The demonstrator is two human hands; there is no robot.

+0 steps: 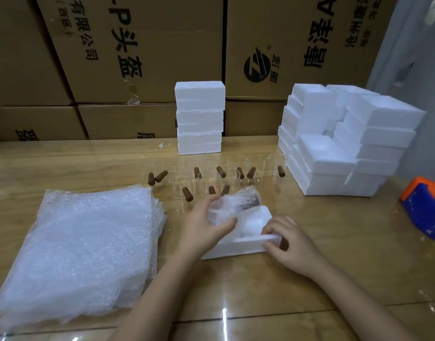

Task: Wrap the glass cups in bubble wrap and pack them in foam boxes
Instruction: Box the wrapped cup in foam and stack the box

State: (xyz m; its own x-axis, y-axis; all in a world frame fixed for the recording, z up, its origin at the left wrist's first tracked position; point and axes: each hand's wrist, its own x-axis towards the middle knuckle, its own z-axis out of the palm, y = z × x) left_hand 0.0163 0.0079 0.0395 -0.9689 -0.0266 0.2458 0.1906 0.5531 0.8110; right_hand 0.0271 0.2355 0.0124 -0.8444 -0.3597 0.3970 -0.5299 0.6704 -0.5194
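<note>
Left hand (206, 222): gripped the wrapped cup (232, 205) over the open foam box (246, 239).
Right hand (289, 244): closed on the box's near wall.

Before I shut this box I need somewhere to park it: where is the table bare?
Bare wood lies between the open foam box and the orange-and-blue tape dispenser, and along the near edge by the forearms. Left is the bubble wrap stack; behind, unwrapped glass cups crowd the table.
</note>
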